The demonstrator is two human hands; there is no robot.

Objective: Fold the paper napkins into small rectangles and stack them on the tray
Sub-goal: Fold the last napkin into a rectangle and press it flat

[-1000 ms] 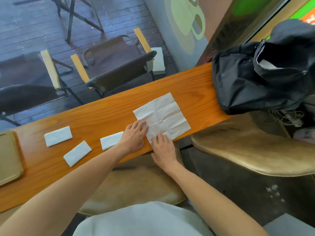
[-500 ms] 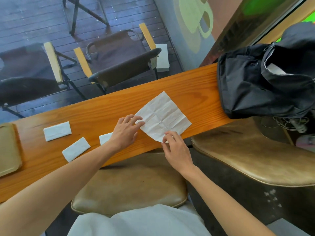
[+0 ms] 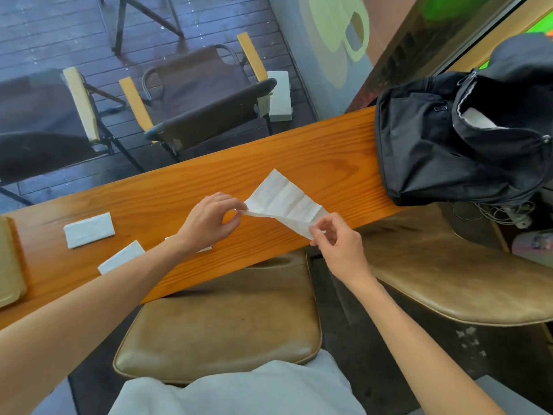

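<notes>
A creased white paper napkin (image 3: 282,197) is lifted at its near edge off the orange wooden counter (image 3: 314,151), its far part still resting on the wood. My left hand (image 3: 209,220) pinches the napkin's left near corner. My right hand (image 3: 338,244) pinches its right near corner. Two folded napkin rectangles (image 3: 89,230) (image 3: 121,257) lie on the counter to the left. A third folded one (image 3: 206,249) is mostly hidden under my left wrist. The tan tray (image 3: 10,265) sits at the far left edge, partly cut off.
A black backpack (image 3: 449,139) rests on the counter's right end. Tan cushioned stools (image 3: 227,322) (image 3: 466,277) stand below the counter's near edge. Beyond the glass are dark chairs with yellow armrests (image 3: 206,94).
The napkin lay flat under both hands a second ago. Both hands have now pinched its near corners and raised that edge off the counter.
</notes>
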